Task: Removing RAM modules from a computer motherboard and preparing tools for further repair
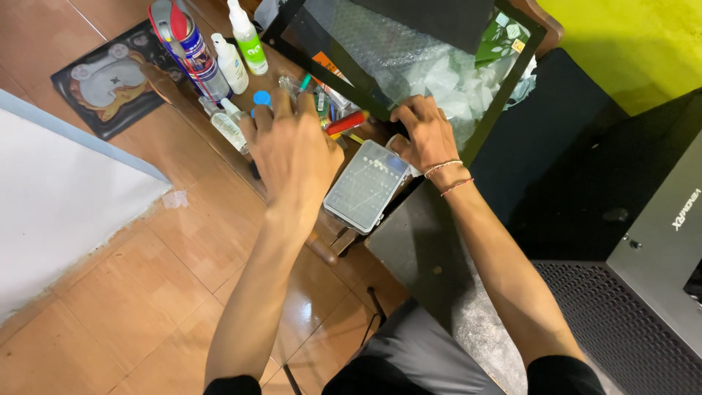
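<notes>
My left hand (292,150) reaches out over a low wooden table (170,88), fingers spread, above a clutter of small tools and bottles; what it touches is hidden under the palm. A red-handled screwdriver (346,121) lies just right of it. My right hand (424,135) rests with curled fingers on the edge of a dark glass panel (322,55), next to a clear plastic case (365,184) of small parts. Two thread bracelets circle the right wrist.
A spray can (186,44), white bottles (232,64) and a green-labelled bottle (247,36) stand at the table's back. Bubble wrap (439,80) lies under the panel. A black computer case (643,249) stands at right. Tiled floor (146,292) and a white slab (51,190) fill the left.
</notes>
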